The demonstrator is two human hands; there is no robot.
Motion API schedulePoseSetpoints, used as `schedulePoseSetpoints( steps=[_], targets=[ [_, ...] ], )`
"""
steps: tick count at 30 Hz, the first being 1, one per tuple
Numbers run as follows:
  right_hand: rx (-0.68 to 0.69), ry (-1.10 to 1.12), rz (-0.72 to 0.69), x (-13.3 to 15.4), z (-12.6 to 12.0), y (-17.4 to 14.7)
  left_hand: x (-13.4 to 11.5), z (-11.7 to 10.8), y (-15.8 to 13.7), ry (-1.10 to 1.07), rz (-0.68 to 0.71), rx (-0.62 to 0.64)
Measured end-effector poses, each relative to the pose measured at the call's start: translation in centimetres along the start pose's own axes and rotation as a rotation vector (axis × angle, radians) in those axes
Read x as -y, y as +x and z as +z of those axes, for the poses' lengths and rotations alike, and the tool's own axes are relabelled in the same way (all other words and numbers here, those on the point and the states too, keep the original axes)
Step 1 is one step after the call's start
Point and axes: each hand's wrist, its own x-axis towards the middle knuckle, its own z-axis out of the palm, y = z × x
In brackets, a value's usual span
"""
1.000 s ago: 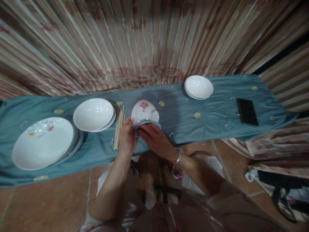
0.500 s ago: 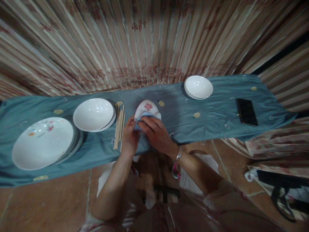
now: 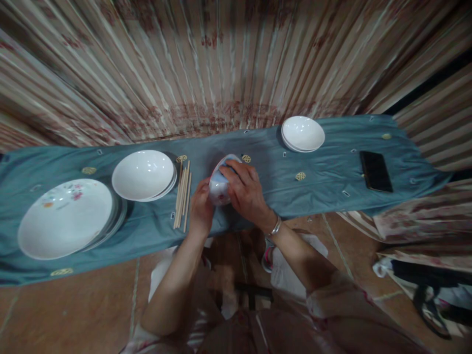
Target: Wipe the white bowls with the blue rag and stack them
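Note:
Above the middle of the table, a small white bowl is tilted between my two hands. My left hand is closed on the bowl's left side, thumb near the rim. A light blue cloth shows at the bowl's opening, with the bent fingers of my right hand pressing it against the bowl. Part of the cloth and the bowl's right side are hidden by that hand. Just left of my left hand, several wooden chopsticks lie side by side.
At left are a stack of flowered plates and a stack of white bowls. Two smaller stacked bowls stand back right, and a black phone lies farther right. A blue-green cloth covers the narrow table; a curtain hangs behind.
The bowl has turned in my hands: its red mark no longer faces up and its opening shows. My right hand has shifted up and right with the cloth. The tableware stays put.

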Motion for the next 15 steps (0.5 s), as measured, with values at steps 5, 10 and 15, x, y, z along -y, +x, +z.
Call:
schedulePoseSetpoints(
  steps=[5, 10, 15],
  targets=[
    [0.017, 0.049, 0.061, -1.1, -0.2, 0.4, -0.6, 0.7, -0.3, -0.052, -0.015, -0.023],
    [0.011, 0.104, 0.105, -1.8, -0.1, 0.6, -1.0, 0.9, -0.5, -0.141, -0.053, -0.04],
    [0.004, 0.182, 0.105, -2.4, -0.3, 0.8, -1.3, 1.1, -0.7, -0.157, -0.081, -0.051]
  ],
)
